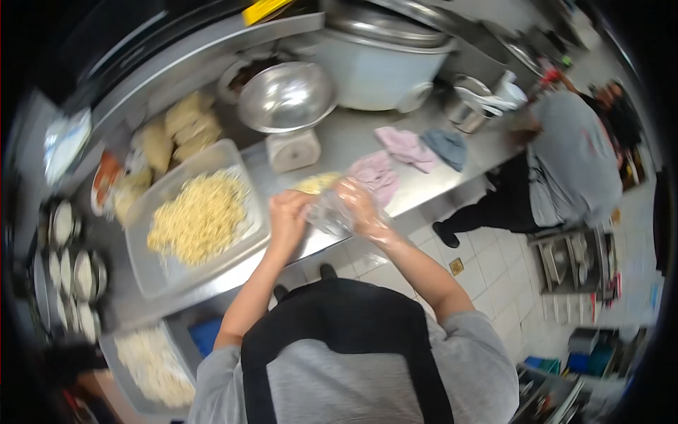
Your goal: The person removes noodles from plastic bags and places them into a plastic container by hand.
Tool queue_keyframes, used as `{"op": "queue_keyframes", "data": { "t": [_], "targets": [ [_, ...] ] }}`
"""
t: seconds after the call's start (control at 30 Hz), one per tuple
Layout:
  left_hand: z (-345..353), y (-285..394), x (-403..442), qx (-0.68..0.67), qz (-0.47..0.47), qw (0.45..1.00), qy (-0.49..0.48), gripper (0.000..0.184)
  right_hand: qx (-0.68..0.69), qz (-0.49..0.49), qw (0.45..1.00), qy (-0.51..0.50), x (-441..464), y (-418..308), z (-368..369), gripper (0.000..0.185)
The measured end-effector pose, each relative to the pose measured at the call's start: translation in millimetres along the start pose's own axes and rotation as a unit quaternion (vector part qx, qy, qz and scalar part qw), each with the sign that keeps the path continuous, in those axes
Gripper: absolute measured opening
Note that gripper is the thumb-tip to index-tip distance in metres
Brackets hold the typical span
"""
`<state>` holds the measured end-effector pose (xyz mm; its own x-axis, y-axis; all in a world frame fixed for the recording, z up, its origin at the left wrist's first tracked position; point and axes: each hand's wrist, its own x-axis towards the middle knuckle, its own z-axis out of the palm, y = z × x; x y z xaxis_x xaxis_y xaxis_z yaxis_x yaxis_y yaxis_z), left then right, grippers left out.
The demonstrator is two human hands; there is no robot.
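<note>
Both of my hands are at a clear plastic bag (pixel 329 212) near the front edge of the steel counter. My left hand (pixel 288 212) has its fingers closed on the bag's left side. My right hand (pixel 359 205), in what looks like a clear plastic glove, is closed on the right side. Yellow noodles (pixel 318 184) show just behind the bag; whether they are inside it I cannot tell. Left of my hands, a clear plastic tub (pixel 145 272) holds a pile of loose noodles (pixel 198 219). Behind my hands stands a white scale (pixel 294 150) with a metal bowl (pixel 288 97) on top.
Pink cloths (pixel 374 177) and a grey cloth (pixel 445 147) lie right of my hands. A large cooker (pixel 381 67) stands behind. Filled bags (pixel 187 127) sit back left. Another tub (pixel 113 353) is lower left. A person in grey (pixel 575 155) stands at the right.
</note>
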<state>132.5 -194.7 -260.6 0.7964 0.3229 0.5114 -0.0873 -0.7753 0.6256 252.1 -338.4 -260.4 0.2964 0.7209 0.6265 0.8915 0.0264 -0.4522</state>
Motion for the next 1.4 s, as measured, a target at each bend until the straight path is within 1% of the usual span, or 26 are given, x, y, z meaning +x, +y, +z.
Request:
{"op": "queue_keyframes", "data": {
  "t": [0.1, 0.17, 0.23, 0.3, 0.37, 0.4, 0.47, 0.5, 0.57, 0.6, 0.63, 0.67, 0.7, 0.73, 0.77, 0.8, 0.87, 0.9, 0.93, 0.97, 1.03, 1.07, 1.2, 1.27, 1.3, 1.4],
  "targets": [
    [19.0, -7.9, -44.9, -0.021, -0.055, 0.997, -0.045, 0.009, 0.02, -0.026, 0.999, 0.0, -39.7, -2.1, 20.3, 0.016],
    [27.2, -9.2, -52.7, -0.031, -0.081, 0.996, -0.026, 0.009, 0.007, 0.0, 1.0, -0.001, -53.2, -4.9, 30.7, 0.019],
    [31.3, -13.6, -54.2, -0.044, -0.099, 0.994, -0.012, 0.009, 0.027, -0.017, 0.999, 0.018, -47.5, 0.9, 41.2, 0.018],
    [33.6, -24.1, -41.8, -0.077, -0.107, 0.99, -0.058, 0.011, 0.036, -0.039, 0.998, 0.044, -34.8, 15.5, 48.3, 0.018],
    [27.9, -23.7, -22.0, -0.15, -0.21, 0.963, -0.071, 0.014, 0.139, 0.177, 0.974, -0.015, -25.1, 33.8, 52.5, 0.014],
    [33.4, -30.4, -13.5, -0.247, -0.249, 0.936, -0.009, 0.013, 0.14, 0.173, 0.975, -0.014, -16.4, 39.4, 49.6, 0.014],
    [26.0, -31.9, 2.6, -0.294, -0.257, 0.921, 0.007, 0.012, 0.107, 0.259, 0.959, -0.052, 3.8, 49.4, 41.6, 0.012],
    [20.5, -28.2, 7.1, -0.343, -0.269, 0.9, 0.019, 0.012, 0.108, 0.256, 0.959, -0.054, 7.3, 53.8, 41.8, 0.012],
    [14.5, -14.4, 10.4, -0.363, -0.253, 0.896, 0.018, 0.013, 0.009, 0.143, 0.988, 0.055, 7.4, 57.4, 44.6, 0.015],
    [15.6, -14.7, 9.1, -0.332, -0.274, 0.902, -0.03, 0.014, 0.011, 0.143, 0.988, 0.053, 6.4, 57.0, 42.2, 0.015],
    [17.7, -14.8, 8.9, -0.301, -0.293, 0.904, -0.076, 0.015, -0.101, 0.035, 0.993, 0.049, 6.4, 57.9, 38.3, 0.016],
    [21.5, -14.8, 8.5, -0.302, -0.293, 0.904, -0.075, 0.015, -0.211, -0.073, 0.974, 0.044, 6.5, 58.6, 35.4, 0.017],
    [26.6, -15.3, 7.2, -0.309, -0.251, 0.917, -0.038, 0.013, -0.211, -0.073, 0.974, 0.043, 13.2, 46.1, 24.8, 0.017],
    [30.3, -16.6, 5.0, -0.315, -0.209, 0.926, 0.0, 0.012, 0.091, 0.155, 0.984, 0.017, 23.6, 23.6, 7.7, 0.016],
    [31.7, -17.4, 1.4, -0.315, -0.211, 0.925, 0.001, 0.012, 0.379, 0.362, 0.851, -0.01, 24.9, 8.7, -2.2, 0.016],
    [32.8, -17.6, -2.6, -0.295, -0.212, 0.932, 0.003, 0.011, 0.379, 0.363, 0.851, -0.013, 14.3, 7.3, -3.3, 0.016],
    [32.1, -12.9, -13.7, -0.274, -0.216, 0.937, 0.002, 0.011, 0.292, 0.33, 0.895, -0.065, -13.7, 9.1, -1.9, 0.015],
    [29.6, -5.5, -21.4, -0.229, -0.194, 0.954, -0.006, 0.011, 0.293, 0.333, 0.894, -0.065, -23.9, 7.4, -0.4, 0.015],
    [27.3, 0.8, -28.8, -0.184, -0.171, 0.968, -0.014, 0.01, 0.186, 0.231, 0.954, -0.052, -32.5, 6.1, 1.0, 0.014],
    [24.5, 4.6, -37.1, -0.186, -0.174, 0.967, -0.015, 0.01, 0.076, 0.122, 0.989, -0.038, -39.8, 3.7, 1.3, 0.013],
    [20.3, 10.5, -55.2, -0.144, -0.183, 0.97, -0.072, 0.01, 0.033, 0.108, 0.992, -0.05, -52.2, -12.0, 2.0, 0.012],
    [22.6, 11.0, -62.4, -0.163, -0.171, 0.97, -0.055, 0.01, -0.009, 0.089, 0.994, -0.058, -55.2, -17.0, 4.5, 0.011],
    [34.4, 1.2, -65.3, -0.214, -0.268, 0.938, -0.055, 0.019, 0.04, 0.131, 0.991, -0.007, -53.5, 4.3, 29.7, 0.009],
    [42.6, -2.8, -60.3, -0.264, -0.312, 0.913, -0.01, 0.022, -0.015, 0.24, 0.959, -0.154, -26.9, 11.2, 25.1, 0.013],
    [45.5, -5.5, -55.9, -0.312, -0.347, 0.884, 0.033, 0.024, -0.013, 0.236, 0.959, -0.154, -18.7, 20.0, 28.4, 0.013],
    [45.8, -20.8, -50.4, -0.338, -0.387, 0.856, 0.051, 0.027, -0.038, 0.274, 0.939, -0.206, 1.6, 31.9, 32.8, 0.02]
  ]
}}
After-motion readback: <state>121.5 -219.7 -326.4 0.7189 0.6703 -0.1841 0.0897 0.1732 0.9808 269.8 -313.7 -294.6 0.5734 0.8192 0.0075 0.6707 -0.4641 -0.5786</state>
